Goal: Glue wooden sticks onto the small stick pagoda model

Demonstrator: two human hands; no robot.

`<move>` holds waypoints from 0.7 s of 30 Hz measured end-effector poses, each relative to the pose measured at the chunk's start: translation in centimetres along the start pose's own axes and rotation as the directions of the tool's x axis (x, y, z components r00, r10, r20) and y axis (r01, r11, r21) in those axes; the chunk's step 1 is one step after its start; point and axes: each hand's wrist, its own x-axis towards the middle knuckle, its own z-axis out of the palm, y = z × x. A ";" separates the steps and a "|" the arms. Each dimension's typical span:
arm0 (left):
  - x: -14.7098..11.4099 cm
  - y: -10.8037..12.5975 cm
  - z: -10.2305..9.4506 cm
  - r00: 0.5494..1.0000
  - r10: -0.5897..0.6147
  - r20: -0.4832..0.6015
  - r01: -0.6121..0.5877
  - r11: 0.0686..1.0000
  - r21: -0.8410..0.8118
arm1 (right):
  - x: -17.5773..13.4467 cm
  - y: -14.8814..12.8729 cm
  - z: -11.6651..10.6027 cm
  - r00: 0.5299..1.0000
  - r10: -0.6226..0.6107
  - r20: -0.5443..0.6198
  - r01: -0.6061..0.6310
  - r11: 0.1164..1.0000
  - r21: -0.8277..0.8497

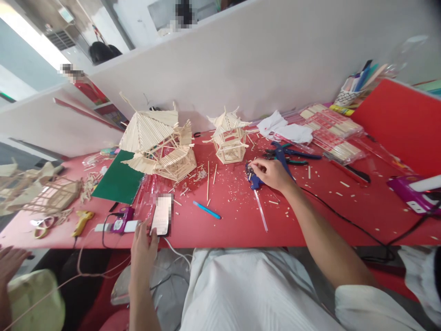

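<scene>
My left hand (143,246) is at the table's front edge with its fingers stretched out and apart. Its fingertips reach the lower left edge of a phone (162,214) with a lit screen. My right hand (272,174) has thumb and forefinger pinched together, and what lies between them is too small to make out. Beneath and beside it rests a blue glue gun (282,158), with a clear glue stick (261,210) pointing toward me. Dark and pale crumbs lie at the fingertips. A small stick pavilion (229,138) stands left of this hand, a larger stick pavilion (158,145) farther left.
A blue pen (206,210) and loose wood bits lie mid-table. Pliers (299,153), tissue (285,128), packs of sticks (334,131) and a red cutter (347,168) are on the right. At left are a green board (120,177), yellow glue gun (82,220), power strip (122,223) and another person's hand (12,262).
</scene>
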 end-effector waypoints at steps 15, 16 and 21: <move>0.3 0.6 0.3 1.000 0.005 0.001 -0.005 0.997 0.077 | 0.0 -0.1 0.0 1.000 0.004 0.010 -0.004 1.000 -0.001; 0.3 0.4 0.3 1.000 0.006 0.002 -0.006 0.998 0.067 | 0.0 -0.1 0.0 1.000 0.006 0.011 -0.006 1.000 -0.001; 0.3 -0.3 0.4 0.999 0.030 0.013 -0.030 0.999 0.028 | 0.0 -0.2 -0.1 1.000 0.009 0.008 -0.009 1.000 0.002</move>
